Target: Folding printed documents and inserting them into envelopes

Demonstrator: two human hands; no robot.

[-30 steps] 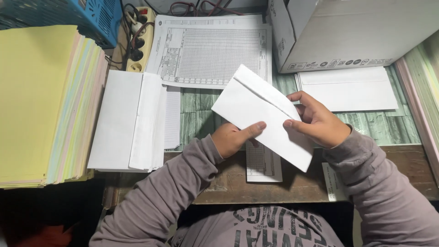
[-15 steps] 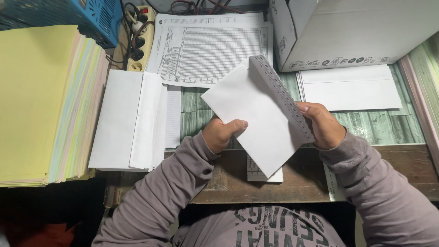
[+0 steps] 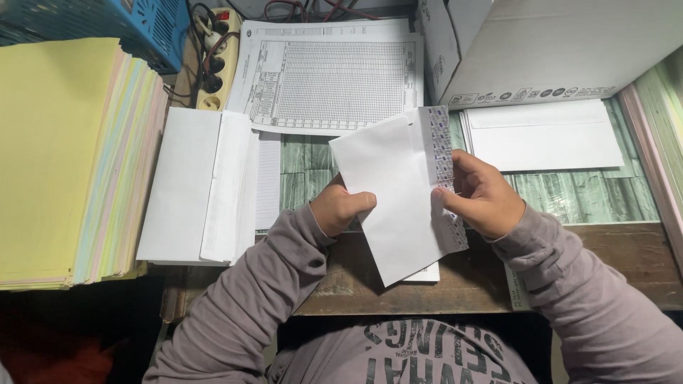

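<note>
**Envelope turned upright, flap swung open**

Since a second ago the envelope (image 3: 395, 195) has rotated from a shallow diagonal to nearly upright, and its flap (image 3: 442, 171) now stands open along the right edge, showing a patterned purple-grey lining. Its long axis runs from upper left, near the printed sheet, down to lower right over the tabletop's (image 3: 612, 263) wooden front edge; it is held in the air between both hands, above another paper lying under it.

From the left: a thick stack of pastel paper (image 3: 64, 156), yellow on top with pink and green edges, sits squared at the far left. Beside it lies a pile of white envelopes (image 3: 196, 185), flaps open, smooth and matte. Behind them are a blue plastic crate (image 3: 142, 21) and a cream power strip (image 3: 210, 67) with black plugs.

The left hand (image 3: 340, 208) is curled, thumb pressed on the envelope's face, pinching its left edge. A white sheet (image 3: 331, 75) with a fine printed grid lies flat behind. The right hand (image 3: 484, 195) pinches the flap's fold, fingers bent together.

To the right, a white cardboard box (image 3: 541, 43) carries a narrow strip of small dark symbols along its lower edge. One closed white envelope (image 3: 544, 135) lies below it on green, wood-grain-patterned covering.
</note>
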